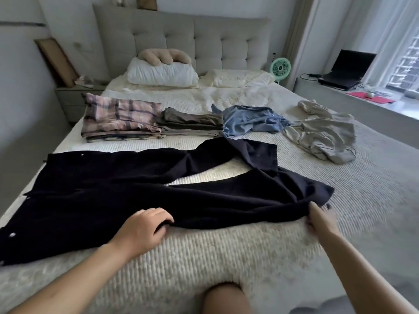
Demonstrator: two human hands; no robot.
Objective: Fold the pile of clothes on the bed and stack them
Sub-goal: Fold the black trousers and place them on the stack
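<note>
Dark navy trousers (pixel 127 189) lie spread across the near half of the bed (pixel 226 257), waistband at the left, legs running right. My left hand (pixel 141 227) grips the near edge of the near leg around mid-length. My right hand (pixel 318 219) pinches the hem end of that leg at the right. Behind them sit a folded pink plaid stack (pixel 120 120) and a folded olive and beige stack (pixel 192 124). A crumpled blue denim shirt (pixel 251 120) and a crumpled beige garment (pixel 324 132) lie unfolded to the right.
Pillows (pixel 161 72) rest against the tufted headboard (pixel 181 41). A green fan (pixel 280 68) stands at the bed's far right corner. A laptop (pixel 347 69) sits on the window ledge. A nightstand (pixel 77 100) stands at the far left. My knee (pixel 223 299) shows at the bottom.
</note>
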